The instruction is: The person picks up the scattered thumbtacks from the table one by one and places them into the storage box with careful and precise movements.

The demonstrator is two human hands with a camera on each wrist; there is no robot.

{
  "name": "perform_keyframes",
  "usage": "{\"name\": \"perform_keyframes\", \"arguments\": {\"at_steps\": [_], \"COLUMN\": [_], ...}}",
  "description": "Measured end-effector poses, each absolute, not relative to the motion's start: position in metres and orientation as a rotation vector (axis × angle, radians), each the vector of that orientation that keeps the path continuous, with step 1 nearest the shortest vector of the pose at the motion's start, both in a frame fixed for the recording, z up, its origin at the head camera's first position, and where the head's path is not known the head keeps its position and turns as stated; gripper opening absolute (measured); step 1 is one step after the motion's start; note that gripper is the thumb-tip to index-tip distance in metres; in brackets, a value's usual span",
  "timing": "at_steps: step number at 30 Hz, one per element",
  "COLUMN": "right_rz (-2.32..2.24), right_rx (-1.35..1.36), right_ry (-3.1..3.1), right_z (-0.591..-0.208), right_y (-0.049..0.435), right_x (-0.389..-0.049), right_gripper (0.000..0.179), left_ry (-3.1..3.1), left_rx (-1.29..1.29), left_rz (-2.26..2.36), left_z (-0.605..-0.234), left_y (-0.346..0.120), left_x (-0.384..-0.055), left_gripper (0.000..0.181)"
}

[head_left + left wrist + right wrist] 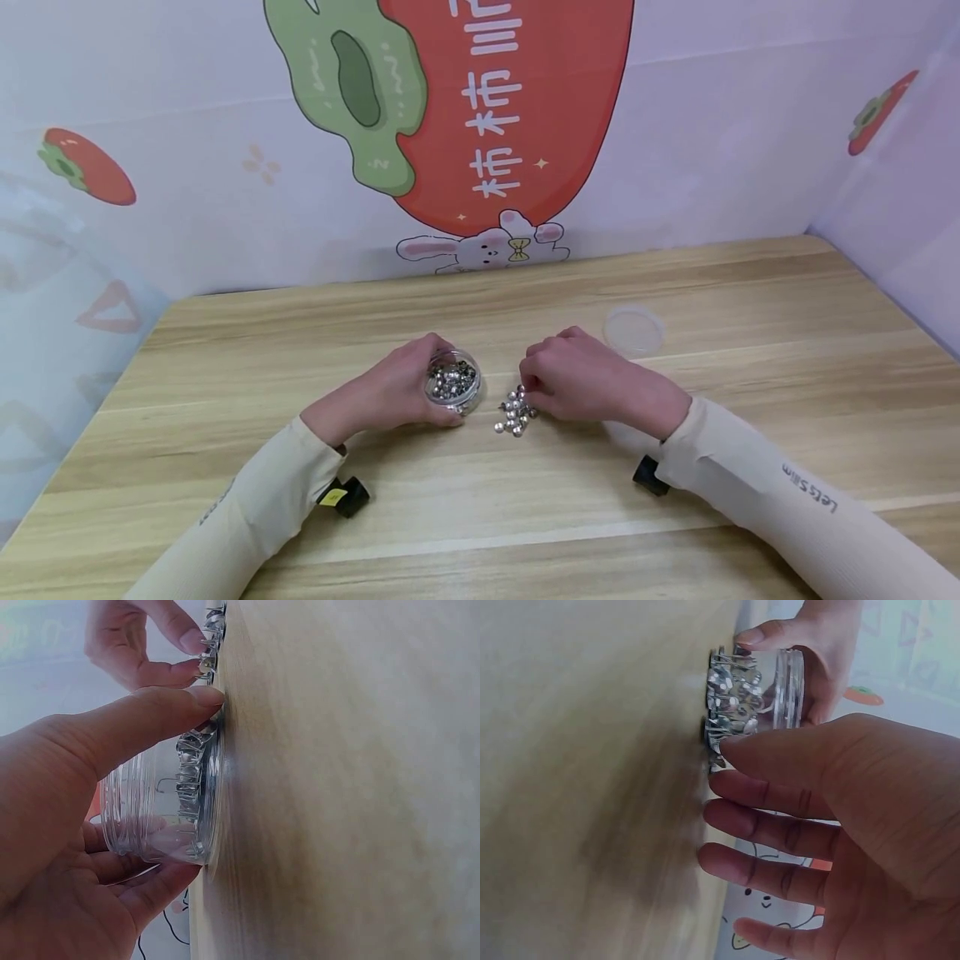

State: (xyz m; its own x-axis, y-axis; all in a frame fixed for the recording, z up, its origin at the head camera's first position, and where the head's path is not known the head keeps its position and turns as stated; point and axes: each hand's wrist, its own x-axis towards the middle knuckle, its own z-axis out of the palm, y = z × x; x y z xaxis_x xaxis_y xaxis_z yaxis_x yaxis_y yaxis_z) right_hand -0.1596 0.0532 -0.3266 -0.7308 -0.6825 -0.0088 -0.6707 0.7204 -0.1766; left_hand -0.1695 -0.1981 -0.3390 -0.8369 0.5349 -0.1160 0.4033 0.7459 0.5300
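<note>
My left hand [405, 385] grips a small clear round jar [474, 400], its thumb on the near side and fingers behind. Shiny silver round-headed tacks [452, 379] lie in the bottom of the jar, which stands upright on the table. To the right of it, a loose pile of the same tacks [514, 419] lies on the wood. My right hand [577, 382] is at the right side of this pile, with thumb and index finger pinching a tack [205, 666]. In the right wrist view its other fingers [761, 866] spread out beside the table surface.
A clear round lid [634, 331] lies flat on the wooden table [465, 508], behind the right hand. A printed cloth backdrop [720, 158] rises along the table's far edge. Black wrist cameras [351, 497] sit under both sleeves.
</note>
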Motion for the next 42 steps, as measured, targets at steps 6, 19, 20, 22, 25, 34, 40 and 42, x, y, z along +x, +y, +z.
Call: {"name": "perform_keyframes", "arguments": {"at_steps": [6, 19, 20, 22, 25, 34, 40, 42], "right_rz": [-0.240, -0.212, -0.220, -0.245, -0.291, -0.322, -0.348, -0.346], "right_rx": [-1.117, -1.115, -1.102, -1.083, -1.038, -1.011, -1.035, -1.036], "right_ry": [2.831, 2.856, 2.861, 2.878, 2.909, 2.931, 2.904, 2.897], "right_z": [-0.330, -0.331, -0.330, -0.325, -0.315, -0.295, -0.295, -0.294], "right_y": [0.052, 0.052, 0.052, 0.053, 0.056, 0.058, 0.053, 0.049], "right_x": [-0.160, -0.160, -0.160, -0.161, -0.162, -0.162, -0.161, -0.161], "right_gripper": [0.009, 0.014, 0.013, 0.012, 0.007, 0.007, 0.007, 0.008], "left_ry": [2.690, 2.686, 2.686, 2.686, 2.688, 2.692, 2.691, 2.687], "left_rx": [0.741, 0.738, 0.739, 0.738, 0.737, 0.728, 0.728, 0.734], "left_rz": [0.726, 0.732, 0.730, 0.728, 0.727, 0.729, 0.723, 0.728], "left_z": [-0.340, -0.342, -0.342, -0.341, -0.340, -0.340, -0.340, -0.340], "left_y": [-0.198, -0.198, -0.198, -0.198, -0.198, -0.201, -0.200, -0.199], "left_x": [-0.170, -0.170, -0.170, -0.170, -0.170, -0.169, -0.170, -0.170], "left_gripper": [0.078, 0.077, 0.077, 0.077, 0.078, 0.077, 0.077, 0.077]}}
